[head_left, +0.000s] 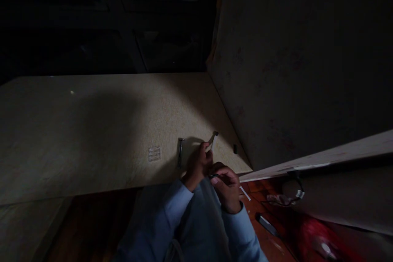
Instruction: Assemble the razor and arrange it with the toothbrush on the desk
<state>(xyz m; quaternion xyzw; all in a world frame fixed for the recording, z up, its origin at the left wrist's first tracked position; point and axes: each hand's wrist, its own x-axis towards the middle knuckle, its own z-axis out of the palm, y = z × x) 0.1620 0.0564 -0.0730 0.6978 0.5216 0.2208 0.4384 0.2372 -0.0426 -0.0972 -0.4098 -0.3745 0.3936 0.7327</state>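
Note:
My left hand [201,161] is closed around a slim white stick [213,141] with a dark tip, pointing up and away over the table edge. Just beside it, my right hand [226,184] pinches a small dark piece [213,176] close to the stick's lower end; whether the two touch, I cannot tell. Left of my hands, a slender shiny metal tool [180,153] with a short crosswise head lies on the pale tabletop [123,163]. Farther left is a small clear ribbed piece [154,153]. A short dark cylinder [235,148] is to the right.
The room is dim. A patterned wall [294,69] borders the table on the right, and dark window panes [92,49] stand behind it. On the reddish floor are a white strip [245,193], a dark oblong object [267,224], a cable [287,202] and a red bag [319,237].

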